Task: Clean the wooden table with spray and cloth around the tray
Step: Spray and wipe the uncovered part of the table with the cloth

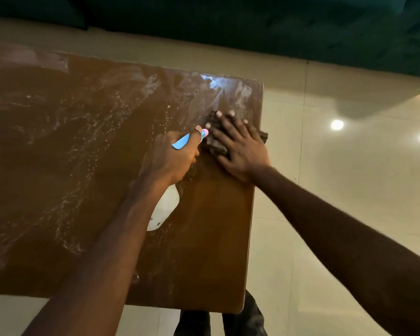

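Note:
The wooden table fills the left and middle of the head view, streaked with wet spray droplets. My left hand grips a white spray bottle with a blue trigger and pink nozzle, which points toward the table's far right corner. My right hand lies flat with fingers spread, pressing a dark cloth onto the table near its right edge. The two hands almost touch. No tray is in view.
Pale tiled floor lies right of and beyond the table, with two lamp reflections. A dark green sofa stands across the far side. The table's right edge runs just under my right wrist.

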